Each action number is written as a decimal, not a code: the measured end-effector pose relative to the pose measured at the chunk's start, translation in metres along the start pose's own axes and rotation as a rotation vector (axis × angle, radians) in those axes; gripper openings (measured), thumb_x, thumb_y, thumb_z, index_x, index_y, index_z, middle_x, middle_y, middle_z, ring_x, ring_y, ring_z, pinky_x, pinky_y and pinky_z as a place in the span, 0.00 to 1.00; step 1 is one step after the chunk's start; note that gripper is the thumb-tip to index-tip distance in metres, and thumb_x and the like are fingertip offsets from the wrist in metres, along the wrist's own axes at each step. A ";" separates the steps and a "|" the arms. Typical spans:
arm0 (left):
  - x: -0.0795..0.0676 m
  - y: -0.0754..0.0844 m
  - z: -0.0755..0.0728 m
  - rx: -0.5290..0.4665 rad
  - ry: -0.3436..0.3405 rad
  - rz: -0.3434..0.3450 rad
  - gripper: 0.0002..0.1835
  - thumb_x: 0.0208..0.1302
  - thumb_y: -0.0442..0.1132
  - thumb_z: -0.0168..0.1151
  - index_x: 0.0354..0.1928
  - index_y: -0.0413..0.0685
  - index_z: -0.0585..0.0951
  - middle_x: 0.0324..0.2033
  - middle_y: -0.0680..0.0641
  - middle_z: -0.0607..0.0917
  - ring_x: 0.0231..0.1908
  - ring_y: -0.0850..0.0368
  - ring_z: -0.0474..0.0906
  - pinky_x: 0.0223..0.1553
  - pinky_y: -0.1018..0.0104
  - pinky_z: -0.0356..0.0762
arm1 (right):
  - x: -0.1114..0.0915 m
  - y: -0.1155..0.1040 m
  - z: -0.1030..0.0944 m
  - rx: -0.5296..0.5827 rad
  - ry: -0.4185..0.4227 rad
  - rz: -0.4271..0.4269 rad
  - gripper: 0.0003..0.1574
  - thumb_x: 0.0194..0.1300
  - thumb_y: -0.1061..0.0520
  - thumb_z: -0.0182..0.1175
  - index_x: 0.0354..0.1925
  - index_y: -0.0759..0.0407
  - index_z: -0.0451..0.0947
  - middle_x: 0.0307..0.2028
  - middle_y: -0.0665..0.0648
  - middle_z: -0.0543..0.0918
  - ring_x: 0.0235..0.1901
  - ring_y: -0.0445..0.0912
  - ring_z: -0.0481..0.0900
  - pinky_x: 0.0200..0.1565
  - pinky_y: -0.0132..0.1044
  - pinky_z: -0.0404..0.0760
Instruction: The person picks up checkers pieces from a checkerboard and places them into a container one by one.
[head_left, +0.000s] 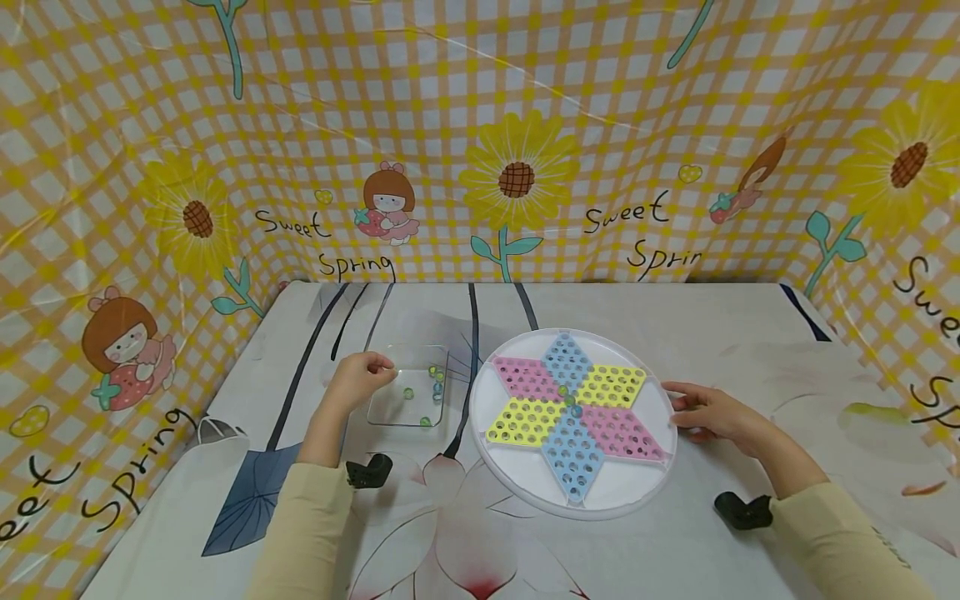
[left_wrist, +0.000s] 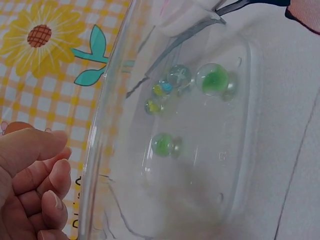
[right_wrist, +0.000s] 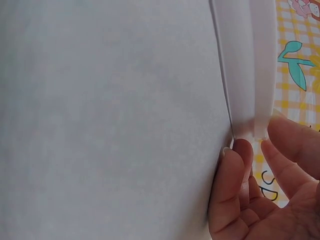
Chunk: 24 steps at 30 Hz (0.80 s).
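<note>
In the head view, a round white Chinese checkers board [head_left: 501, 477] carries a star of pink, yellow and blue points. Two greenish marbles [head_left: 563, 390] and a blue marble [head_left: 576, 411] sit in a row around its middle. My right hand [head_left: 716, 414] holds the board's right rim [right_wrist: 263, 65], thumb on one side and fingers on the other. To the left stands a clear plastic box [head_left: 390, 412] with several glass marbles [left_wrist: 212, 79] in it. Beside its left wall is my left hand [head_left: 360, 382], fingers loosely bent, with nothing visible between them.
Both stand on a table covered with a white flower-print cloth [head_left: 480, 533]. A yellow checked curtain [head_left: 450, 75] rises behind and along the sides. Black straps or mounts [head_left: 369, 472] sit at both wrists.
</note>
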<state>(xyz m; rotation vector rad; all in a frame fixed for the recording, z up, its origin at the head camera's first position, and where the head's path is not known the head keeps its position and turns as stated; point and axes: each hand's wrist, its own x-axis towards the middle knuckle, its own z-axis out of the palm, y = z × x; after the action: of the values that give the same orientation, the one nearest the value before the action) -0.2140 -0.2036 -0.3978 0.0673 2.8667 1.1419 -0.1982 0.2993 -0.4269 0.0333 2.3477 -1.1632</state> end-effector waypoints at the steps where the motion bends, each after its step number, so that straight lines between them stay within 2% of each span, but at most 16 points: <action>1: 0.000 0.000 0.000 0.000 0.000 0.000 0.11 0.60 0.38 0.59 0.39 0.36 0.80 0.29 0.46 0.78 0.29 0.56 0.70 0.29 0.68 0.66 | 0.000 0.000 0.000 0.001 0.000 0.001 0.44 0.62 0.56 0.56 0.68 0.67 0.47 0.48 0.65 0.65 0.38 0.48 0.68 0.34 0.34 0.73; 11: 0.004 0.006 0.004 -0.003 -0.011 0.002 0.11 0.59 0.39 0.59 0.39 0.38 0.80 0.28 0.47 0.78 0.29 0.56 0.70 0.28 0.68 0.67 | -0.001 0.001 0.000 0.002 -0.003 -0.008 0.44 0.62 0.56 0.57 0.68 0.67 0.47 0.48 0.65 0.66 0.37 0.47 0.68 0.34 0.34 0.73; 15: 0.008 0.012 0.010 -0.006 -0.016 0.029 0.11 0.59 0.39 0.60 0.39 0.39 0.81 0.28 0.47 0.78 0.29 0.56 0.71 0.29 0.67 0.67 | 0.000 0.001 0.000 0.002 -0.001 -0.006 0.44 0.62 0.55 0.57 0.68 0.66 0.48 0.48 0.65 0.65 0.37 0.47 0.68 0.34 0.34 0.73; 20: 0.015 0.026 0.022 -0.030 -0.031 0.079 0.10 0.58 0.38 0.59 0.38 0.40 0.81 0.29 0.47 0.79 0.30 0.56 0.72 0.30 0.67 0.68 | 0.000 0.002 0.000 -0.002 0.002 -0.007 0.44 0.62 0.55 0.57 0.68 0.66 0.48 0.47 0.63 0.66 0.37 0.47 0.68 0.34 0.34 0.73; 24: 0.020 0.041 0.033 -0.054 -0.053 0.092 0.09 0.59 0.38 0.59 0.38 0.40 0.81 0.29 0.47 0.79 0.30 0.56 0.72 0.30 0.68 0.68 | -0.001 0.001 0.000 0.003 0.002 -0.012 0.44 0.62 0.55 0.57 0.68 0.66 0.48 0.48 0.63 0.66 0.36 0.46 0.69 0.33 0.34 0.73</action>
<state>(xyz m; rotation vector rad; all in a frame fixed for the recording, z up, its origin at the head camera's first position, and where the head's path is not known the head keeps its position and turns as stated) -0.2313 -0.1502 -0.3941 0.2261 2.8114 1.2141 -0.1970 0.3002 -0.4276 0.0206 2.3511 -1.1725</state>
